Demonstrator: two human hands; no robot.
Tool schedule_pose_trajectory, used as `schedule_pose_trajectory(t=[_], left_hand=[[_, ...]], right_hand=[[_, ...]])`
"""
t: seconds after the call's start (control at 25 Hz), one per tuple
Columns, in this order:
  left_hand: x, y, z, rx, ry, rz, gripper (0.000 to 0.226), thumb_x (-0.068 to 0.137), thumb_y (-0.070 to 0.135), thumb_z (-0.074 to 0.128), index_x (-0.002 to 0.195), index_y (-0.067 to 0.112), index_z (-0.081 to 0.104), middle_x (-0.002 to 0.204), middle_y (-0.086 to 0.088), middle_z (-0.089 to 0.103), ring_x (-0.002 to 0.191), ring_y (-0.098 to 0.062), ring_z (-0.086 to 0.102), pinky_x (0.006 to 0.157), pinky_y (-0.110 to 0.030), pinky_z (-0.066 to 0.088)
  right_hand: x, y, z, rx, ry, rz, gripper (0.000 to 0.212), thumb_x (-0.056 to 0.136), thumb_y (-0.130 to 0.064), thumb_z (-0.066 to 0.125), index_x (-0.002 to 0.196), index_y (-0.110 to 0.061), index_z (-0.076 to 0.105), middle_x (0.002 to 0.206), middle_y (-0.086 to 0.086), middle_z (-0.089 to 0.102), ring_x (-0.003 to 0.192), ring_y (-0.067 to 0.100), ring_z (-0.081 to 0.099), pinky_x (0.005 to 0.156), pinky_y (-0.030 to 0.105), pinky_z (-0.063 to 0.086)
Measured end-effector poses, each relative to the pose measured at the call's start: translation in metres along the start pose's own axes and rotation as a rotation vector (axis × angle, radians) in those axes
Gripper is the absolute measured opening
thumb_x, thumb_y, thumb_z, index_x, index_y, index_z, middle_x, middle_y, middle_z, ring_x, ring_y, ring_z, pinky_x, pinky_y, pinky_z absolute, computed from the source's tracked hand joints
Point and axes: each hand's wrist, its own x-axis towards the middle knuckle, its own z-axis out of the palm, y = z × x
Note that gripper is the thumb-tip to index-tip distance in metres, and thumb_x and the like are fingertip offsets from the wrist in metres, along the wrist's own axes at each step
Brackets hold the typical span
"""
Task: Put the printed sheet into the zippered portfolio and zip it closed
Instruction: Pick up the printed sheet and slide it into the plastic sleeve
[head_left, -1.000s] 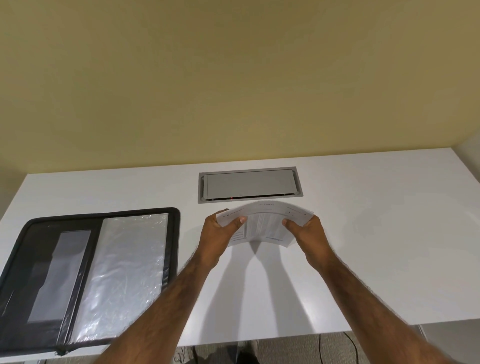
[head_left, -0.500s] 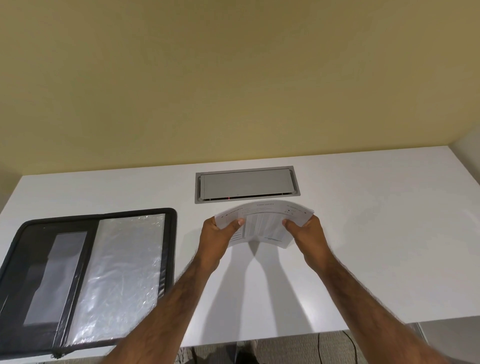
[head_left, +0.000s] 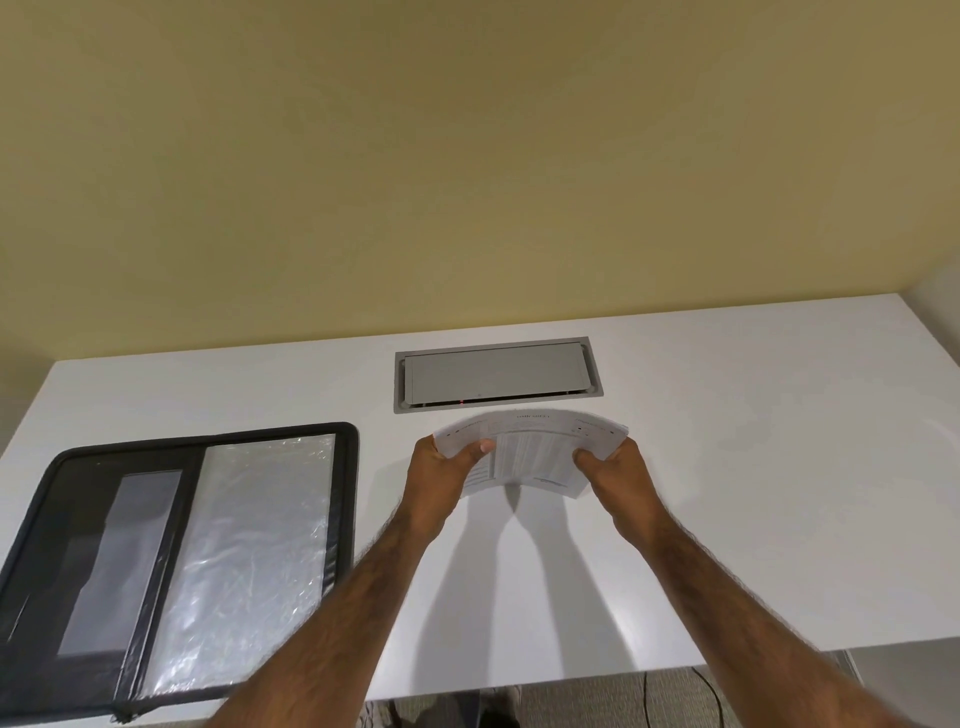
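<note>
- Fingers of the left hand (head_left: 441, 475) and right hand (head_left: 615, 475) pinch the printed sheet (head_left: 530, 454) by its side edges, bowed upward, mid-frame.
- Portfolio (head_left: 171, 561) lies open, lower left of frame, well apart.
- Left hand is nearer; the sheet must likely travel leftward.

Both bare forearms reach forward from the bottom of the view and angle in toward each other, so the hands end up fairly near one another out in front. Left hand (head_left: 441, 475) is closed in a pinch, thumb on top pointing right, the other fingers tucked underneath and out of sight. Right hand (head_left: 615, 470) mirrors it, thumb on top pointing left, fingers curled under. Thumb tips face each other with a gap between them. Wrists are pretty straight, backs of the hands turned up and outward, both hands about level.
</note>
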Motion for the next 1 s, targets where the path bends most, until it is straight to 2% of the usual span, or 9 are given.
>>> schedule_pose_trajectory(t=[0.12, 0.28, 0.44, 0.6, 0.64, 0.72, 0.8, 0.88, 1.0], left_hand=[[-0.001, 0.011, -0.007, 0.004, 0.027, 0.002, 0.021, 0.087, 0.016, 0.077, 0.099, 0.033, 0.075, 0.096, 0.011, 0.08, 0.088, -0.01, 0.076, 0.076, -0.025, 0.061], [0.001, 0.028, -0.048, -0.1, 0.115, 0.002, 0.021, 0.087, 0.016, 0.077, 0.105, 0.027, 0.074, 0.102, 0.004, 0.079, 0.094, -0.017, 0.075, 0.074, -0.025, 0.059], [0.008, 0.044, -0.114, -0.135, 0.155, 0.032, 0.026, 0.089, 0.014, 0.074, 0.115, 0.017, 0.073, 0.111, -0.005, 0.078, 0.099, -0.025, 0.075, 0.083, -0.038, 0.06], [0.024, 0.042, -0.186, -0.134, 0.284, 0.063, 0.011, 0.096, 0.021, 0.067, 0.104, 0.02, 0.075, 0.105, -0.004, 0.079, 0.091, -0.021, 0.075, 0.078, -0.037, 0.059], [0.031, 0.036, -0.208, -0.077, 0.339, 0.054, 0.012, 0.097, 0.022, 0.065, 0.105, 0.019, 0.073, 0.104, -0.004, 0.078, 0.09, -0.019, 0.074, 0.078, -0.037, 0.058], [0.042, 0.014, -0.251, 0.222, 0.417, -0.017, 0.023, 0.097, 0.024, 0.065, 0.118, 0.018, 0.069, 0.113, -0.005, 0.074, 0.1, -0.021, 0.071, 0.087, -0.036, 0.055], [0.05, -0.016, -0.293, 0.653, 0.335, -0.112, 0.04, 0.096, 0.02, 0.065, 0.136, 0.015, 0.06, 0.137, -0.008, 0.063, 0.121, -0.026, 0.062, 0.102, -0.037, 0.049], [0.058, -0.044, -0.325, 1.003, 0.186, -0.132, 0.055, 0.096, 0.018, 0.06, 0.149, 0.017, 0.047, 0.158, -0.008, 0.041, 0.141, -0.029, 0.045, 0.115, -0.04, 0.038], [0.073, -0.075, -0.351, 1.281, 0.116, -0.026, 0.06, 0.097, 0.02, 0.057, 0.154, 0.018, 0.037, 0.165, -0.006, 0.027, 0.149, -0.028, 0.032, 0.116, -0.044, 0.035]], right_hand=[[0.002, -0.004, 0.001, -0.016, -0.064, -0.02, 0.037, 0.091, -0.001, 0.06, 0.107, -0.034, 0.067, 0.105, -0.004, 0.075, 0.099, 0.017, 0.07, 0.077, 0.028, 0.054], [0.005, -0.01, 0.028, -0.12, -0.191, -0.022, 0.028, 0.094, -0.014, 0.063, 0.116, -0.032, 0.065, 0.112, -0.007, 0.073, 0.102, 0.016, 0.07, 0.089, 0.038, 0.057], [0.007, -0.024, 0.087, -0.282, -0.322, -0.09, 0.031, 0.098, -0.022, 0.059, 0.129, -0.025, 0.061, 0.118, -0.009, 0.07, 0.104, 0.01, 0.067, 0.092, 0.035, 0.055], [0.014, -0.044, 0.15, -0.358, -0.343, -0.144, 0.032, 0.098, -0.016, 0.057, 0.129, -0.016, 0.062, 0.118, -0.002, 0.07, 0.103, 0.016, 0.068, 0.086, 0.029, 0.054], [0.018, -0.047, 0.165, -0.37, -0.332, -0.155, 0.031, 0.097, -0.014, 0.057, 0.128, -0.014, 0.064, 0.117, -0.001, 0.071, 0.101, 0.017, 0.069, 0.083, 0.028, 0.054], [0.027, -0.054, 0.188, -0.391, -0.294, -0.175, 0.029, 0.096, -0.011, 0.058, 0.124, -0.011, 0.065, 0.113, 0.004, 0.072, 0.098, 0.021, 0.069, 0.079, 0.029, 0.053], [0.04, -0.059, 0.207, -0.459, -0.253, -0.195, 0.028, 0.095, -0.013, 0.058, 0.121, -0.008, 0.065, 0.108, 0.008, 0.071, 0.094, 0.025, 0.068, 0.074, 0.029, 0.05], [0.053, -0.063, 0.226, -0.538, -0.231, -0.209, 0.026, 0.091, -0.016, 0.058, 0.114, -0.01, 0.067, 0.103, 0.007, 0.071, 0.088, 0.025, 0.066, 0.067, 0.025, 0.046], [0.071, -0.066, 0.255, -0.547, -0.196, -0.196, 0.015, 0.09, -0.011, 0.059, 0.101, -0.016, 0.069, 0.092, 0.003, 0.071, 0.08, 0.021, 0.065, 0.065, 0.027, 0.046]])
